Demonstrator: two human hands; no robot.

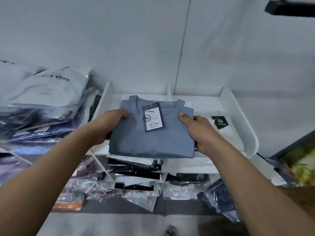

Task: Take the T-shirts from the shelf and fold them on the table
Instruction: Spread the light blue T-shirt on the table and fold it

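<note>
A folded blue-grey T-shirt (150,142) with a price tag (153,117) at its collar sits over the top of a white shelf (238,106). My left hand (106,124) grips its left edge, thumb on top near the collar. On the opposite edge my right hand (199,129) holds it the same way, thumb pressed on the cloth. A white garment (226,126) with a dark green tag lies on the shelf just right of the shirt.
A tall pile of plastic-bagged clothes (42,103) stands at the left. Lower shelf levels hold more bagged garments (134,174) in black, white and purple. A wall rises behind the shelf. A brown surface edge (300,195) shows at the lower right.
</note>
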